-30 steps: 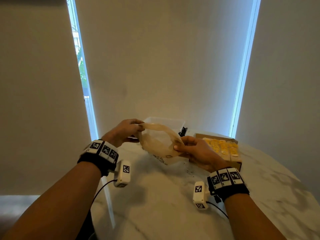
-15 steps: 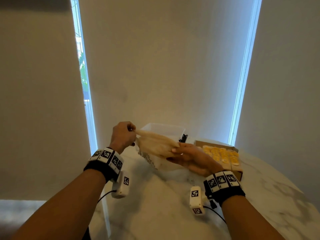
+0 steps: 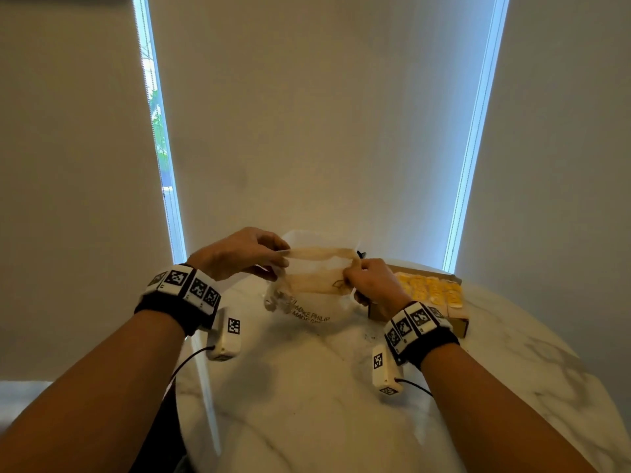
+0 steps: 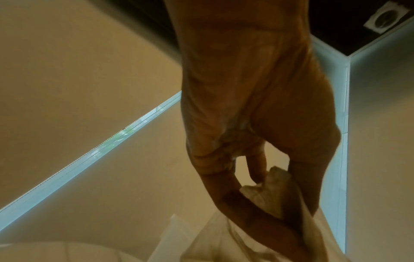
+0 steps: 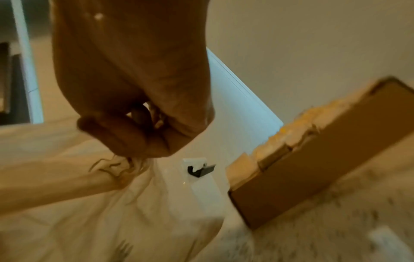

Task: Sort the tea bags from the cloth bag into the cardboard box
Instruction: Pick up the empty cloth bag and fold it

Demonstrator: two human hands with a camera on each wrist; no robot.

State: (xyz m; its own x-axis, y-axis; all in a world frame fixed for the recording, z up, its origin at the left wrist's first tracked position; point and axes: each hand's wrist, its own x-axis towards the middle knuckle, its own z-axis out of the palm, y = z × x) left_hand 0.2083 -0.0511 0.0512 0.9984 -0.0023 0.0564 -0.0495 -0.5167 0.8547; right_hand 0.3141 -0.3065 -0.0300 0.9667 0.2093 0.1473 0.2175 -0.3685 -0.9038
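Observation:
A cream cloth bag point(image 3: 316, 283) with dark printed lettering hangs between both hands above the marble table point(image 3: 307, 387). My left hand point(image 3: 239, 252) pinches its top left edge; the left wrist view shows fingers point(image 4: 257, 166) clamped on the cloth bag point(image 4: 275, 198). My right hand point(image 3: 370, 279) grips the top right edge in a fist point(image 5: 139, 106), cloth point(image 5: 112, 203) trailing below. The mouth is stretched flat between them. To the right lies the cardboard box point(image 3: 454, 319), packed with several yellow tea bags point(image 3: 430, 290). The box point(image 5: 313, 163) shows beside my fist.
A clear plastic container point(image 3: 321, 238) stands behind the bag, with a small black clip point(image 5: 200, 170) at its corner. Roller blinds hang behind the round table. The table's edge curves close on the left and right.
My hands have pulled apart, stretching the bag's mouth taut and level. The right hand went from lying flat on the cloth to gripping its right edge. The bag's printed side now hangs lower.

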